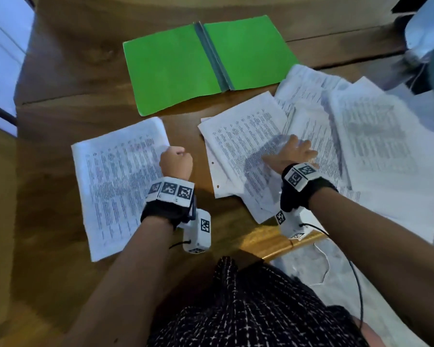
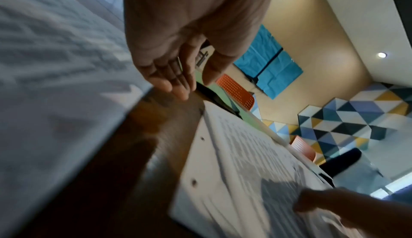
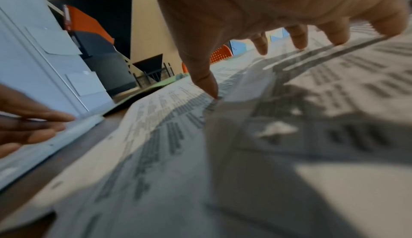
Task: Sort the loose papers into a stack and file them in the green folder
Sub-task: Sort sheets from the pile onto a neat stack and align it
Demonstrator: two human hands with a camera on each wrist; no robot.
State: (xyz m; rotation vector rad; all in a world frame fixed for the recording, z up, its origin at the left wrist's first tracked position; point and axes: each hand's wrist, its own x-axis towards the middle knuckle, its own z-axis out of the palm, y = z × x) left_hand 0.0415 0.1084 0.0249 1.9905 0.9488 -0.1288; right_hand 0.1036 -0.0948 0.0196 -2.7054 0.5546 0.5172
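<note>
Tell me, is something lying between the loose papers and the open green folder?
Nothing visible does. The green folder lies open and bare, and only bare table separates it from the loose papers under the right hand.

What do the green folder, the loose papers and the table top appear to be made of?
Green folder: probably matte card or thin plastic, lying open and flat, with a grey spine strip; which one is unclear.
Loose papers: thin white printed paper; sheets curl and overlap, one shows punch holes.
Table: wood or wood-look laminate, brown with visible grain, slight sheen.
</note>
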